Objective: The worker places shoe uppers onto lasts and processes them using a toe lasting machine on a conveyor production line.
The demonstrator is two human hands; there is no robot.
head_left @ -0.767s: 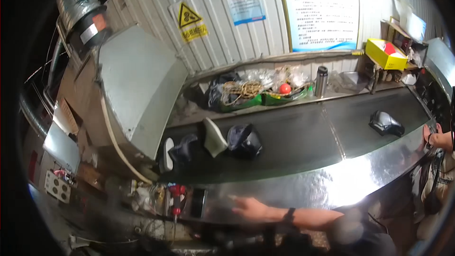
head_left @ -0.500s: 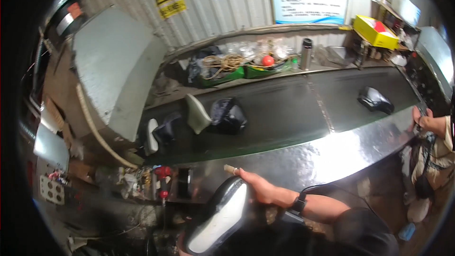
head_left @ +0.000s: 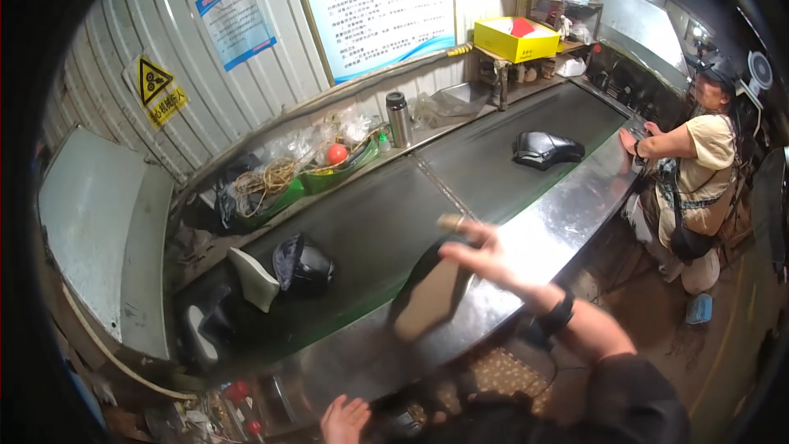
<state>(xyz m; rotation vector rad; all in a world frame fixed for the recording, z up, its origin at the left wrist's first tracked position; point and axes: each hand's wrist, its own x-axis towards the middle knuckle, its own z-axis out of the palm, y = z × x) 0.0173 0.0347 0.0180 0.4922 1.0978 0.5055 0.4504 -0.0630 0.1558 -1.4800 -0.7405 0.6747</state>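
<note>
A black, saddle-shaped padded piece [head_left: 430, 300], its pale tan underside showing, is tilted over the metal ledge [head_left: 567, 234]; motion blurs it. My right hand [head_left: 501, 259] has its upper end between thumb and fingers, and a tan cover sits on one fingertip. Low at the ledge's near edge, my left hand [head_left: 345, 421] is open and holds nothing. On the dark belt [head_left: 370, 205] lie a pale curved piece [head_left: 253, 279], a wrinkled black piece [head_left: 302, 265], a black-and-white piece [head_left: 204, 330] and a glossy black piece [head_left: 546, 150].
A co-worker [head_left: 699, 156] stands at the right end, hands on the ledge. Behind the belt are a steel flask [head_left: 399, 119], green trays [head_left: 308, 183] with rope and a red ball, and a yellow box [head_left: 516, 43]. A grey metal hood [head_left: 90, 230] stands at the left.
My right hand has carried the saddle-shaped piece up and forward over the ledge. My left hand now shows apart from it. The view has swung right, bringing the co-worker fully in.
</note>
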